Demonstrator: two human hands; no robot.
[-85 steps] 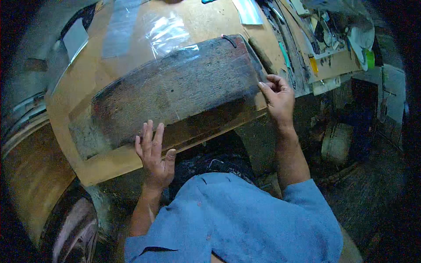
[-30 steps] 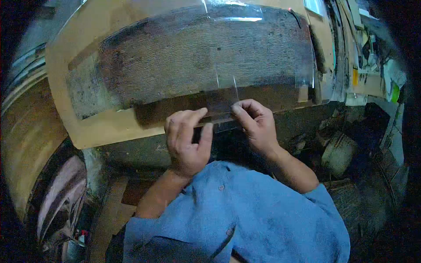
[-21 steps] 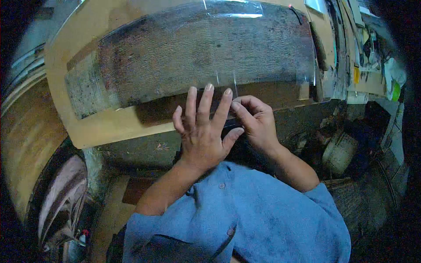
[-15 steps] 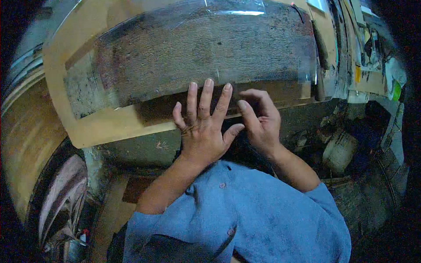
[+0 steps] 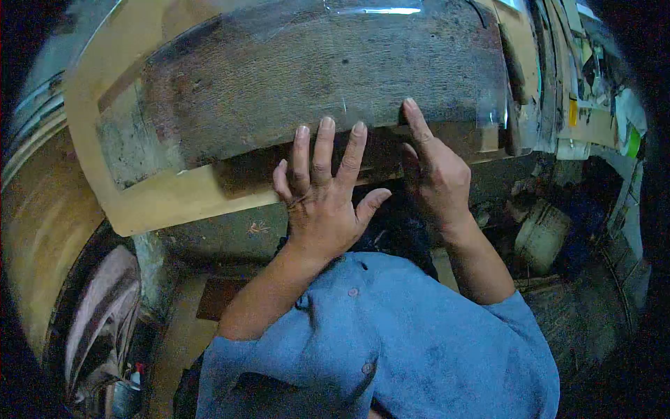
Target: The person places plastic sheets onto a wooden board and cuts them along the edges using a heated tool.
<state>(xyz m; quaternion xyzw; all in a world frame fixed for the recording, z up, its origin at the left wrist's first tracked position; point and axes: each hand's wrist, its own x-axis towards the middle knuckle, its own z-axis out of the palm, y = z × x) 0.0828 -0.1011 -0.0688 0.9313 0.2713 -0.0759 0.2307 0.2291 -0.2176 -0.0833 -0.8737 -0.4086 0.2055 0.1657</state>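
While my left hand (image 5: 324,202) lies spread, holding nothing, my right index finger extends onto the dark textured sheet (image 5: 314,84), which lies on the tan board (image 5: 188,195); right grip empty, partly curled.

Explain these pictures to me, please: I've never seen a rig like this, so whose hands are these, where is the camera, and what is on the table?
There is no robot here. A person wears one camera on the head, looking forward and down past their blue shirt.

On the tan tabletop lies a long, dark, curved sheet with a rough, worn face. Shiny clear plastic lies over part of it. A dark stick lies by its right end.

The left hand is spread, fingertips at the sheet's near edge. The right hand points its index finger onto that edge. Neither hand visibly grips anything, though the right's curled fingers are partly hidden.
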